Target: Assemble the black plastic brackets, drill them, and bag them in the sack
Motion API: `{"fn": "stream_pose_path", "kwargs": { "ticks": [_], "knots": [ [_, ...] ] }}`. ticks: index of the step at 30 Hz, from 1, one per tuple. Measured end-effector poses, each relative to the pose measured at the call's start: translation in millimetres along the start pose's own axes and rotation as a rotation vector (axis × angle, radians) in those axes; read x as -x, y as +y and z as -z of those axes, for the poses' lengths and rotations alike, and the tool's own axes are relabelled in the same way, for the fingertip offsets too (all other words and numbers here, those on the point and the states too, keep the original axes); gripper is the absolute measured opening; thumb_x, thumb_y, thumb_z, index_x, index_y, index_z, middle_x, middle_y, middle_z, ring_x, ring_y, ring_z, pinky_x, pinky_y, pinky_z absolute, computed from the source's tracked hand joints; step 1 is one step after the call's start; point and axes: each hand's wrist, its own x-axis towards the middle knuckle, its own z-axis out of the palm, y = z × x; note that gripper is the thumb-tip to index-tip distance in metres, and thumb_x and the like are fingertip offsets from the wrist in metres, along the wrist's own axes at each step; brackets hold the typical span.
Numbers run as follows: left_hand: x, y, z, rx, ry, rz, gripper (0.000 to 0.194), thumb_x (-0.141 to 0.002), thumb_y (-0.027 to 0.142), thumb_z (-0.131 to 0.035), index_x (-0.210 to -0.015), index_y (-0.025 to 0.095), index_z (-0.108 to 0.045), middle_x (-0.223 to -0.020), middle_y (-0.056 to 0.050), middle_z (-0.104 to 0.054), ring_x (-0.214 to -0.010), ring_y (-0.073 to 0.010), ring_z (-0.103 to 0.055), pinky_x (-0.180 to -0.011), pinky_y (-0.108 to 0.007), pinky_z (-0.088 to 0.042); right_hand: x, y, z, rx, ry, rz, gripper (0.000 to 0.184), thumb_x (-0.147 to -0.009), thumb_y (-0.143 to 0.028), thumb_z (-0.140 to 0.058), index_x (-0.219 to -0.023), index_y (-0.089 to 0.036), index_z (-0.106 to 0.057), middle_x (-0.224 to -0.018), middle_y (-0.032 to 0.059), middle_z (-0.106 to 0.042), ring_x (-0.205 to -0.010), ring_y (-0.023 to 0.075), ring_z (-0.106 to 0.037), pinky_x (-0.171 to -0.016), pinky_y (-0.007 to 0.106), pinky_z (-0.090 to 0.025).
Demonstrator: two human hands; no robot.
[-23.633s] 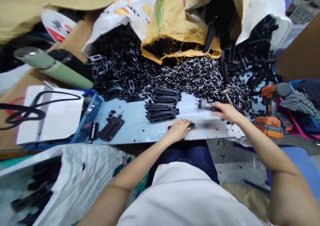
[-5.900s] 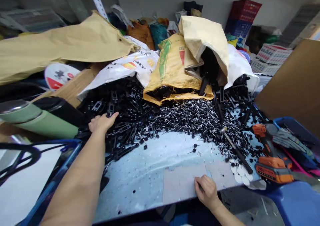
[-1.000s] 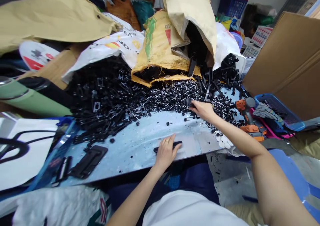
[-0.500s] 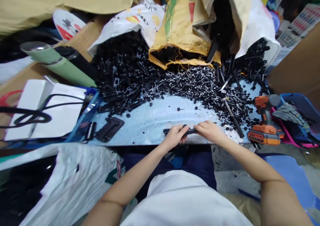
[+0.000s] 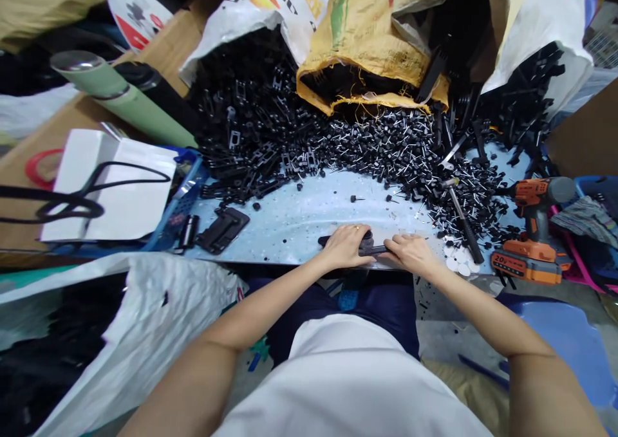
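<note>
At the front edge of the blue work surface (image 5: 309, 215), my left hand (image 5: 346, 247) is closed over a long black plastic part (image 5: 324, 240), whose pointed end sticks out on the left. A rounded dark grey piece shows beside the fingers. My right hand (image 5: 411, 253) pinches a slim black bar (image 5: 379, 250) that reaches toward the left hand. Fingers hide whether bar and part are joined. Loose black-headed pins with metal shanks (image 5: 400, 144) lie heaped beyond both hands.
Black plastic clips (image 5: 251, 144) spill from sacks at the back. A hammer (image 5: 464, 221), white discs (image 5: 461, 259) and an orange cordless drill (image 5: 531, 231) lie right. Left are a black tray-like part (image 5: 223, 230), a blue basket (image 5: 167, 228) and a green cylinder (image 5: 140, 112).
My left hand has turned palm down and flattened over the black part. The slim bar now shows between the hands. The camera view has shifted slightly.
</note>
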Motion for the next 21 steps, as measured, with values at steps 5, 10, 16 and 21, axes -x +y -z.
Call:
{"fn": "stream_pose_path", "kwargs": {
  "ticks": [5,10,16,21],
  "knots": [
    [3,-9,-8.4,0.012,0.095,-0.08,0.04,-0.078,0.049,-0.057,-0.102,0.017,-0.051,-0.094,-0.009,-0.063,-0.087,-0.0246,-0.061,-0.073,-0.034,-0.047,3,-8,14,0.077,0.03,0.0,0.038,-0.095,-0.041,-0.029,-0.104,-0.018,-0.057,-0.089,0.0103,-0.063,-0.083,0.0208,-0.06,-0.063,0.028,-0.032],
    [2,-6,-11.7,-0.008,0.048,-0.139,0.039,-0.079,0.051,-0.055,-0.099,0.017,-0.053,-0.088,-0.008,-0.062,-0.086,-0.0231,-0.06,-0.074,-0.033,-0.047,2,-2,6,0.022,-0.003,-0.018,0.036,-0.093,-0.044,-0.035,-0.102,-0.018,-0.059,-0.089,0.0096,-0.064,-0.082,0.0205,-0.059,-0.065,0.028,-0.034],
    [-45,-15,8.3,-0.048,0.129,0.074,0.033,-0.088,0.027,-0.042,-0.119,0.019,-0.048,-0.116,-0.011,-0.056,-0.107,-0.0236,-0.051,-0.087,-0.038,-0.042,-49,42,-2,-0.252,0.286,-0.098,0.026,-0.09,-0.03,-0.048,-0.107,-0.015,-0.059,-0.106,0.0123,-0.061,-0.093,0.0224,-0.054,-0.076,0.031,-0.039],
    [-78,-39,25.6,-0.111,0.088,0.262,0.026,-0.081,0.006,-0.041,-0.092,0.012,-0.063,-0.094,-0.012,-0.061,-0.091,-0.022,-0.058,-0.078,-0.032,-0.044,-88,63,-3,-0.283,0.408,-0.174,0.022,-0.085,-0.007,-0.044,-0.087,-0.012,-0.065,-0.087,0.0135,-0.063,-0.083,0.0224,-0.055,-0.071,0.032,-0.042]
  ]
}}
